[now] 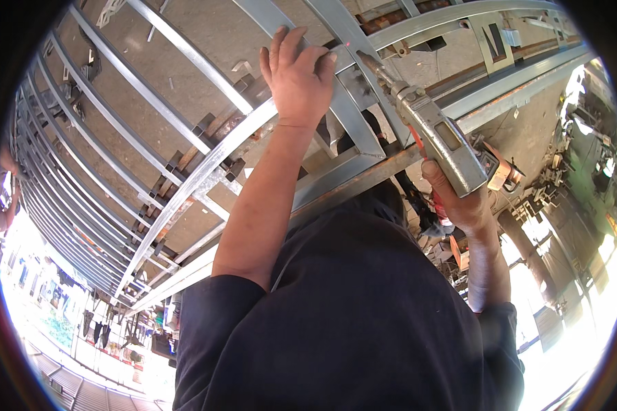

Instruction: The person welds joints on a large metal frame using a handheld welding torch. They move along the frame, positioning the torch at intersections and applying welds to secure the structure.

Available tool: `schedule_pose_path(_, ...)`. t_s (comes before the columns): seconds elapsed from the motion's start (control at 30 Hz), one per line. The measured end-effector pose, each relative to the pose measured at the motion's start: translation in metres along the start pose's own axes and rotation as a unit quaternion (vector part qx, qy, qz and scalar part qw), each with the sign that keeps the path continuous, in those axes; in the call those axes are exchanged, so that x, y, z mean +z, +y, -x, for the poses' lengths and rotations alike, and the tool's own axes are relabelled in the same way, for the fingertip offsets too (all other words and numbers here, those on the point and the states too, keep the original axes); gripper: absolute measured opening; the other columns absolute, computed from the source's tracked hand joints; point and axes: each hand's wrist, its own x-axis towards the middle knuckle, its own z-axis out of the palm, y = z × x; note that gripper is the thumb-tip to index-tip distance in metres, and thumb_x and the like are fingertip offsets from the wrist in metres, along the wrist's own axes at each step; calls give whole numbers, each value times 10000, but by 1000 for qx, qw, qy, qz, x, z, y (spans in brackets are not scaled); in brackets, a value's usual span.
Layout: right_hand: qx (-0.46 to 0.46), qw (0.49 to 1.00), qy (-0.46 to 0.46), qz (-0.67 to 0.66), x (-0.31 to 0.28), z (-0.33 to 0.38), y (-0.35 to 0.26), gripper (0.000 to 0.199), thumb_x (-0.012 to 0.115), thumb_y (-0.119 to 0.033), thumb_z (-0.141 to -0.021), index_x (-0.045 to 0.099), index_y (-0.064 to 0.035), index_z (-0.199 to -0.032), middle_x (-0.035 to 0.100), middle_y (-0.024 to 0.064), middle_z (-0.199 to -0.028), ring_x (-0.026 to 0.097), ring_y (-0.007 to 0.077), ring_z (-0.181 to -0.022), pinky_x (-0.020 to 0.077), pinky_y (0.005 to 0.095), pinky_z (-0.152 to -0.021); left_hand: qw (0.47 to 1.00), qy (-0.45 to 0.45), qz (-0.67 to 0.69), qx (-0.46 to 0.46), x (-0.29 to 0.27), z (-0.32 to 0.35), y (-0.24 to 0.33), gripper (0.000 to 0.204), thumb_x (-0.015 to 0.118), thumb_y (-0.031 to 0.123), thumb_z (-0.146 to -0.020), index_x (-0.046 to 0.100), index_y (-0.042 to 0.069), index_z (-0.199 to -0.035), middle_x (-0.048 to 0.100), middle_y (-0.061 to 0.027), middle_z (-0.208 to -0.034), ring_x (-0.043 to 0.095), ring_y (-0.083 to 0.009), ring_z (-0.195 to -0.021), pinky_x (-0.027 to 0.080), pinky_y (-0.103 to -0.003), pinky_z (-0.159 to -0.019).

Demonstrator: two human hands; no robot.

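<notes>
From the head camera, the left hand [296, 75] is reaching forward and pressing down flat on the metal frame [206, 171], fingers together and curled slightly over a galvanised bar right where several bars are meeting. It is not pinching anything, just bearing on the steel, palm down, thumb lying toward the tool's side.

The right hand [463, 202] is wrapping tight around the grip of a grey handheld welding gun [439, 137], fingers closed hard on the handle, a red part showing just under the body against the palm. The gun is slanting up and to the left, and its narrow nozzle [371, 63] is sitting just beside the left hand's fingertips, right at the joint of the bars. A small red dot is glowing on the steel close to the tip. Whether the nozzle is actually touching the bar, I cannot tell.

The frame is spreading wide across the upper picture, long parallel rails curving away to the left over a concrete floor [185, 41], with dark blocks [216, 133] wedged under some crossings. A dark shirt [363, 322] is filling the lower middle, both bare forearms coming out of its short sleeves. Bright daylight is washing out both lower edges.
</notes>
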Motion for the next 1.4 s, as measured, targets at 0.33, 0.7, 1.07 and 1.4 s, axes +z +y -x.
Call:
schedule_pose_path(0.33,36,999,-22,-10,2,3,2,356,736,-257,-1007,684,-10,-1259,717,64,-1080,651,154,-977,536,307,-850,996,35,47,-66,-29,-1,-17,301,764,123,-895,733,92,-1194,655,-126,-1273,644,-326,-1134,529,-417,-970)
schedule_pose_path(0.7,63,994,-84,-15,0,-1,3,714,807,-268,-951,476,-10,-1529,725,99,-1226,627,138,-1181,476,305,-1027,1000,1,5,-29,-40,31,-16,333,805,173,-835,737,113,-1156,666,-87,-1225,611,-311,-1144,421,-472,-1057)
schedule_pose_path(1.07,61,994,-85,7,0,4,8,684,807,-297,-946,512,-21,-1498,720,161,-1263,668,208,-1219,504,337,-1022,998,-36,-36,-22,-48,52,-7,350,788,212,-866,717,109,-1193,651,-65,-1260,580,-290,-1232,344,-481,-1167)
schedule_pose_path(1.4,71,994,-82,0,1,5,8,691,804,-289,-948,498,-32,-1512,718,158,-1277,664,215,-1234,505,346,-1031,998,-31,-42,-25,-57,65,2,328,771,209,-886,724,114,-1196,643,-64,-1256,575,-290,-1217,368,-464,-1124)
